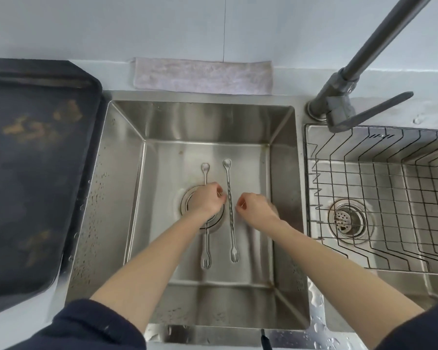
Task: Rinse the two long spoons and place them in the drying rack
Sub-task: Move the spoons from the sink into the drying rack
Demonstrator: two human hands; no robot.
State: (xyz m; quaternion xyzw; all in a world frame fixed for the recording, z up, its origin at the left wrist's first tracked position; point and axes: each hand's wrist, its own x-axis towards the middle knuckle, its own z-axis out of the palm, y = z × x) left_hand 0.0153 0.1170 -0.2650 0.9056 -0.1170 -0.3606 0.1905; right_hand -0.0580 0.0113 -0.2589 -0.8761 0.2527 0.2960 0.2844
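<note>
Two long thin metal spoons lie flat and parallel on the floor of the left sink basin [248,263], bowls toward the back and small forked ends toward me. My left hand [208,199] hovers over the middle of the left spoon [205,170] and hides that part of its stem, with curled fingertips close to the twisted stem of the right spoon [231,223]. My right hand [257,207] is just right of the right spoon, fingers curled, holding nothing. A wire drying rack [379,198] sits in the right basin.
The grey faucet [339,107] stands between the basins with its spout rising to the upper right; no water runs. A dark tray [33,173] lies on the counter at left. A folded cloth [202,75] rests behind the sink. The round drain [187,198] is under my left hand.
</note>
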